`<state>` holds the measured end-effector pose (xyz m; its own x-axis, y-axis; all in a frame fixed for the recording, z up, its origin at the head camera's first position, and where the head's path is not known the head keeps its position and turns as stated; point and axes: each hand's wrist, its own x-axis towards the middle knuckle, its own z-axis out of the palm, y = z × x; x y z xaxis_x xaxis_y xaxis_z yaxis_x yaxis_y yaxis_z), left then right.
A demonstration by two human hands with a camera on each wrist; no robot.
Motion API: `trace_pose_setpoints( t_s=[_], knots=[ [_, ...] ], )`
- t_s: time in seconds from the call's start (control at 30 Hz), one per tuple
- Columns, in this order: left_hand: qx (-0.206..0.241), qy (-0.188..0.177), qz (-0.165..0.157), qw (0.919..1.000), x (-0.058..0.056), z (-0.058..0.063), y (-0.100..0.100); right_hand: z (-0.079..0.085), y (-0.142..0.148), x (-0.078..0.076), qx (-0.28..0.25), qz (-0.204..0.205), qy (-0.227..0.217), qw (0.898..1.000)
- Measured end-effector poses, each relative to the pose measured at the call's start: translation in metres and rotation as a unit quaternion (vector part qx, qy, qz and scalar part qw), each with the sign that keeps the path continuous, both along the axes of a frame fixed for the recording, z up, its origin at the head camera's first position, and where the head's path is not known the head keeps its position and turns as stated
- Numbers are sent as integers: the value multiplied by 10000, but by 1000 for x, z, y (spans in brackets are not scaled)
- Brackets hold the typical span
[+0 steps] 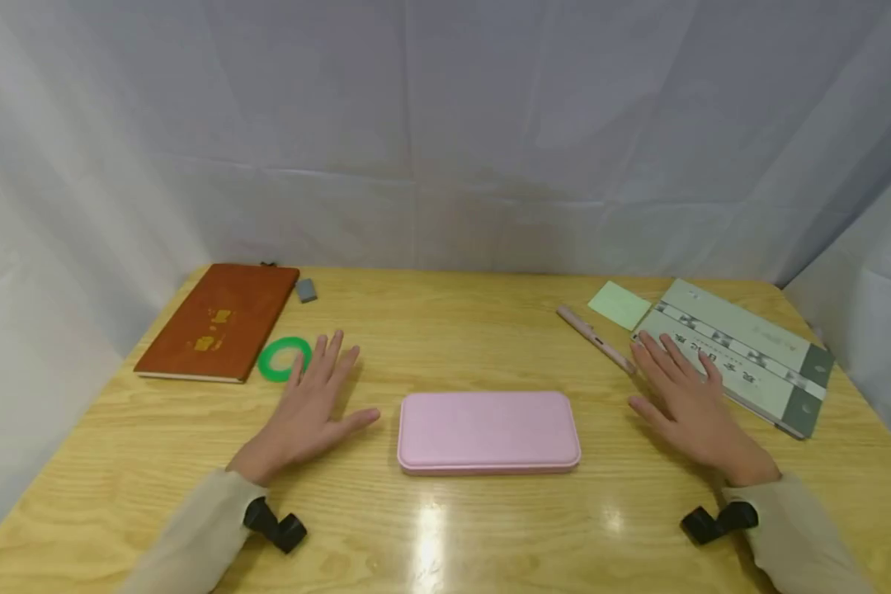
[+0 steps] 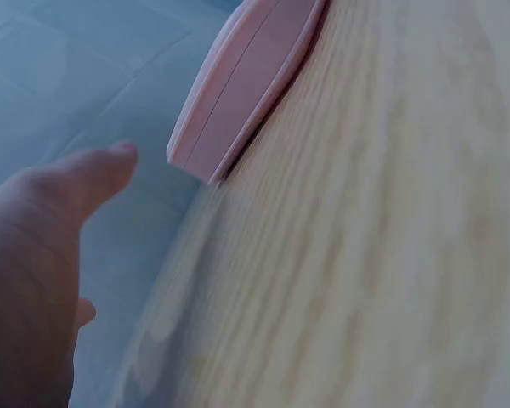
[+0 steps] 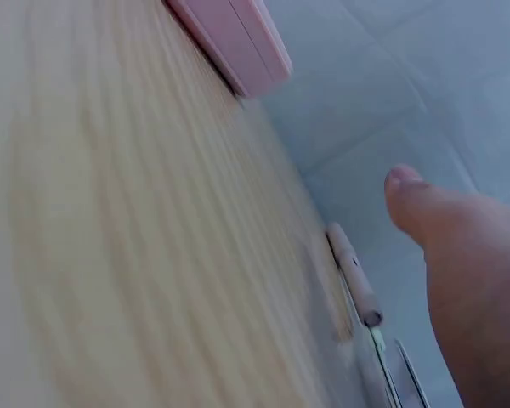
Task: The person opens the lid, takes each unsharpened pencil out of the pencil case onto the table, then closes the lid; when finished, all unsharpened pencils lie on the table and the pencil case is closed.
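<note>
A closed pink case (image 1: 488,432) lies on the wooden table between the two hands; its end also shows in the left wrist view (image 2: 238,93) and the right wrist view (image 3: 234,42). The left hand (image 1: 304,412), palm down with fingers spread, holds nothing, and its fingertips overlap the edge of a green tape ring (image 1: 273,360) in the head view. The right hand (image 1: 690,408) is likewise spread and holds nothing. Its fingers overlap the corner of a grey-green notebook (image 1: 742,346), beside a pinkish pen (image 1: 596,338).
A brown notebook (image 1: 215,322) lies at the back left, with a small grey block (image 1: 307,290) by its corner. Pale green sticky notes (image 1: 619,305) lie between the pen and the grey-green notebook. White cloth (image 1: 445,132) hangs behind the table and at both sides.
</note>
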<state>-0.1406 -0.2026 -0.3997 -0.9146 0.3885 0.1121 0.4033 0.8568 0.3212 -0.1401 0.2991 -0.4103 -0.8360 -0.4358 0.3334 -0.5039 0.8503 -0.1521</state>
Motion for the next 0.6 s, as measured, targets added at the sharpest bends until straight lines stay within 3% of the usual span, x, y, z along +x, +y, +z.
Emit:
trace_pose_setpoints(
  t_s=[0.27, 0.43, 0.6],
  knots=[
    [395, -2, -699, 9968, 12, -4, 21, 3, -38, 8, -359, 723, -62, 9967],
    [851, -38, -1142, 9898, 18, -8, 32, 7, -62, 18, -485, 1100, -365, 9921],
    [1202, 187, -1470, 9816, 23, -11, 43, 8, -81, 30, -355, 1389, -646, 9876]
  ],
)
